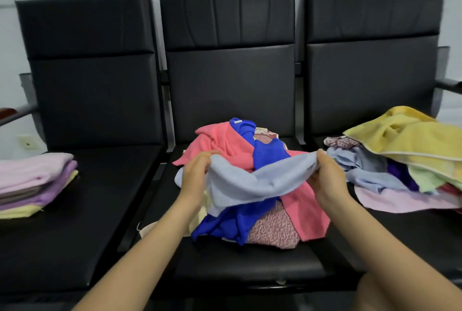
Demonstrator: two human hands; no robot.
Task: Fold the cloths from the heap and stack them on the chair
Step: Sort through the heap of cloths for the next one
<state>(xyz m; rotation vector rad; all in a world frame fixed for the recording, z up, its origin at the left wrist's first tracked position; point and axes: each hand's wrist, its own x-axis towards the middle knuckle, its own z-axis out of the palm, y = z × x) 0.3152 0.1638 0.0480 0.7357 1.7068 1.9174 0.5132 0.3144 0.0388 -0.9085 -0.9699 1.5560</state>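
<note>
Both forearms are extended from the lower frame. Left hand point(197, 175) and right hand point(327, 180) are each pinched on an end of a pale blue cloth point(252, 183), its long axis stretched left-right above the heap point(250, 210) at centre. Folded stack point(32, 180) is seen on the left chair point(100, 185), nearer the left hand.

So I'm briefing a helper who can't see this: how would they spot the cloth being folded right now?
Find the middle chair of three black seats, with a mixed heap on it. Over that heap, the left hand and right hand pinch a pale blue cloth by its ends. It alone is lifted and stretched.
</note>
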